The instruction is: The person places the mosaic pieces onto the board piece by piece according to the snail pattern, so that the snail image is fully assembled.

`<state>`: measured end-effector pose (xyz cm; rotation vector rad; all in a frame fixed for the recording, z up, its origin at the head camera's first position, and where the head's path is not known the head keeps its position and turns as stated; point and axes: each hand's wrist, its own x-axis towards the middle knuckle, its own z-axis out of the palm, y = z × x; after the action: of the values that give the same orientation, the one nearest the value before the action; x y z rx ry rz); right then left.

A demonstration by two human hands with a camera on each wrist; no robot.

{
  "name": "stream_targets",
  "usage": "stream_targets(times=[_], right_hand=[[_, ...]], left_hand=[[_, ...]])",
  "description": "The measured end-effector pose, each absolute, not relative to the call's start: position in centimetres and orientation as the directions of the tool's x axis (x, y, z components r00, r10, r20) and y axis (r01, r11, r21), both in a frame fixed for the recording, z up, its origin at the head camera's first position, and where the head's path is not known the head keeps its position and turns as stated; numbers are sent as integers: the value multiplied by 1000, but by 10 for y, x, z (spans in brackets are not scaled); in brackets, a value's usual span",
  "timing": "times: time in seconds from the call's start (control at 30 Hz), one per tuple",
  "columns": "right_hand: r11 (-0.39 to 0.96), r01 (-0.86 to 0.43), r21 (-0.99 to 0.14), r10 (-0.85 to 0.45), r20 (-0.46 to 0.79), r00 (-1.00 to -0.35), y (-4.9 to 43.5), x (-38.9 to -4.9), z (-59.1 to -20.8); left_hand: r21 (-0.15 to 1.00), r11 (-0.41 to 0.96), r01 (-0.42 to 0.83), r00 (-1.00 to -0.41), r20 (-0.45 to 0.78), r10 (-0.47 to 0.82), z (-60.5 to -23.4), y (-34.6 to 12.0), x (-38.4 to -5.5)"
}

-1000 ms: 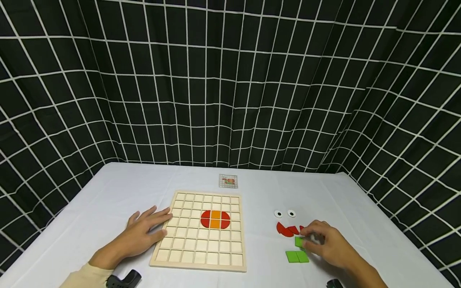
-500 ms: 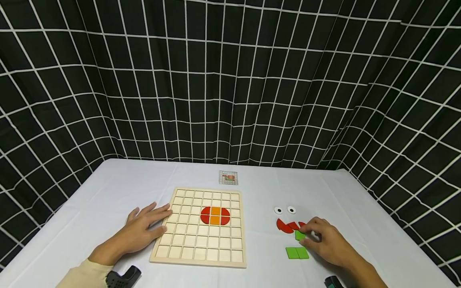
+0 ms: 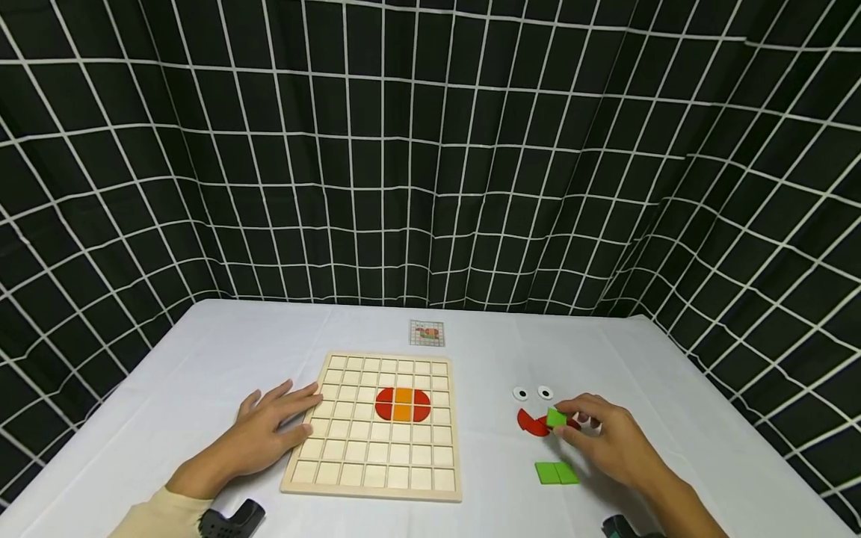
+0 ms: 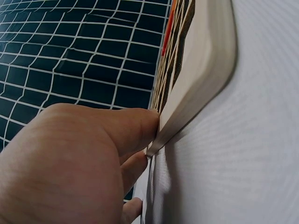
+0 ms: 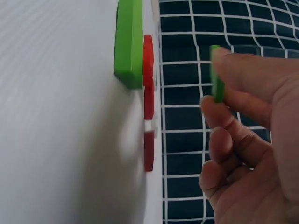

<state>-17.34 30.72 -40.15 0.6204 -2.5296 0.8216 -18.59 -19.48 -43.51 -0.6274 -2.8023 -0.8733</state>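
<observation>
At right, the right hand pinches a green square tile clear of the desk, near red pieces and beyond two flat green tiles. The left hand, fingers outstretched, touches the left edge of the wooden grid board.

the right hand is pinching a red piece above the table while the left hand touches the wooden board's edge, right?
Not quite: the right hand is pinching a green piece, not a red one, as the right wrist view shows. The left hand does touch the wooden board's edge.
</observation>
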Motion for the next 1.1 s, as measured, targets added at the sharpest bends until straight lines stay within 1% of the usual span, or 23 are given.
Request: stream_targets(times=[0.1, 0.3, 0.53, 0.6, 0.8, 1.1], right_hand=[[683, -575, -450, -323, 520, -791, 299, -175, -397], [620, -618, -484, -376, 508, -775, 277, -180, -386], [544, -700, -462, -436, 557, -707, 243, -188, -379], [533, -698, -478, -433, 555, -710, 232, -188, -377], [527, -661, -534, -431, 502, -749, 194, -189, -375], [469, -695, -545, -482, 502, -718, 151, -190, -379]], left_hand=[[512, 746, 426, -905, 251, 344, -436, -195, -186], [510, 748, 425, -905, 250, 344, -437, -195, -185], [515, 743, 427, -904, 249, 346, -435, -196, -184], [514, 743, 429, -903, 251, 348, -435, -196, -185], [509, 746, 429, -903, 249, 349, -437, -196, -186], [505, 747, 433, -901, 252, 353, -435, -197, -186]])
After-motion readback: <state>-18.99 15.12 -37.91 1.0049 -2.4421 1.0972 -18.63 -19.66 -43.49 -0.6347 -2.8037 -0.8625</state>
